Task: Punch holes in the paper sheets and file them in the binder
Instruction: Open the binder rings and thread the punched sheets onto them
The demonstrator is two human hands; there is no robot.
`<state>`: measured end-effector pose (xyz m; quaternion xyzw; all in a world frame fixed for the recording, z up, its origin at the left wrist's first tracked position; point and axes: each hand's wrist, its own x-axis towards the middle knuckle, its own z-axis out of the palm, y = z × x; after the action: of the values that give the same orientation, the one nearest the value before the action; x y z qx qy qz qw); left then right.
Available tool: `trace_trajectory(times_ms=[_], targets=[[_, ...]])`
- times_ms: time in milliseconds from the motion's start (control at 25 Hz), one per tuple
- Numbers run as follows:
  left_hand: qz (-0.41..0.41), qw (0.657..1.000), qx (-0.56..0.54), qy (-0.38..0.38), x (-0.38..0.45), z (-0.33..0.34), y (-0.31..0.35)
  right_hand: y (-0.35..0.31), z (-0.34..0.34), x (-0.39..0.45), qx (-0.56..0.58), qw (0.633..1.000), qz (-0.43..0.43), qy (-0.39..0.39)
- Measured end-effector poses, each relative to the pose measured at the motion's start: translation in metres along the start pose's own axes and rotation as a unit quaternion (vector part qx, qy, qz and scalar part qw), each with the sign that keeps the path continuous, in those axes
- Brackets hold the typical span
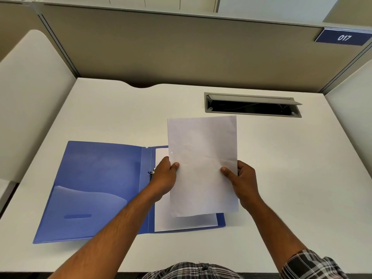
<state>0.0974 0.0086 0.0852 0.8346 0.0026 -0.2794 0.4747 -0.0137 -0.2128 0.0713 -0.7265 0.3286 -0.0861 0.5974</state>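
white, faintly creased paper sheet (202,166), one punched hole visible at its left edge | left grip (164,179) and right grip (242,183) pinch its sides | raised over open blue plastic binder (96,190) near white bench (281,178) front edge

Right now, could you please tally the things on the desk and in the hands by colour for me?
White: 2, the held sheet and the filed sheet.
Blue: 1, the open binder.
Grey: 1, the cable tray.
Total: 4.
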Motion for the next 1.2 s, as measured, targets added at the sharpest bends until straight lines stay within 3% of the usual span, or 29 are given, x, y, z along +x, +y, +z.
trace_trajectory(times_ms=[840, 1200], targets=[[0.006, 1.0, 0.005, -0.004, 0.006, -0.003, -0.008, 0.004, 0.003, 0.001, 0.008, 1.0, 0.005, -0.008], [-0.008, 1.0, -0.005, -0.02, 0.007, -0.006, -0.022, -0.002, 0.002, 0.002, 0.05, 0.996, 0.028, -0.072]])
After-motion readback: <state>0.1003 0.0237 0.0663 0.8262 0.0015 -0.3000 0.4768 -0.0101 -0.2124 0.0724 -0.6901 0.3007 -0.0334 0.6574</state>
